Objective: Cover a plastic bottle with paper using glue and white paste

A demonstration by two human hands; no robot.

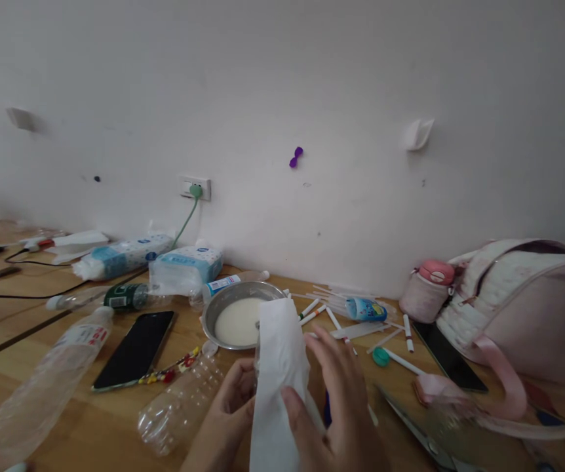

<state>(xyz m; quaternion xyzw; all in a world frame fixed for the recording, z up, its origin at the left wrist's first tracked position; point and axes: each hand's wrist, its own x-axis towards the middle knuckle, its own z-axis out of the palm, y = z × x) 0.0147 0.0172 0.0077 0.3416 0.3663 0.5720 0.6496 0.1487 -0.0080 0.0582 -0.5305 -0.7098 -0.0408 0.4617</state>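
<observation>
Partly hiding the left fingers (241, 372), white paper (280, 367) leaves frame below.

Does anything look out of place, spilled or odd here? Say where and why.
Yes: a purple bow-like shape sits on the wall, well above the table. Clear bottles lie on their sides instead of standing, one beside the left hand. No spill shows around the metal bowl.

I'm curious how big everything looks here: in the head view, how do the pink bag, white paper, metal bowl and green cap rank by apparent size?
1. Pink bag
2. White paper, which sits nearer the camera than the bowl, boosting its look
3. Metal bowl
4. Green cap
</observation>
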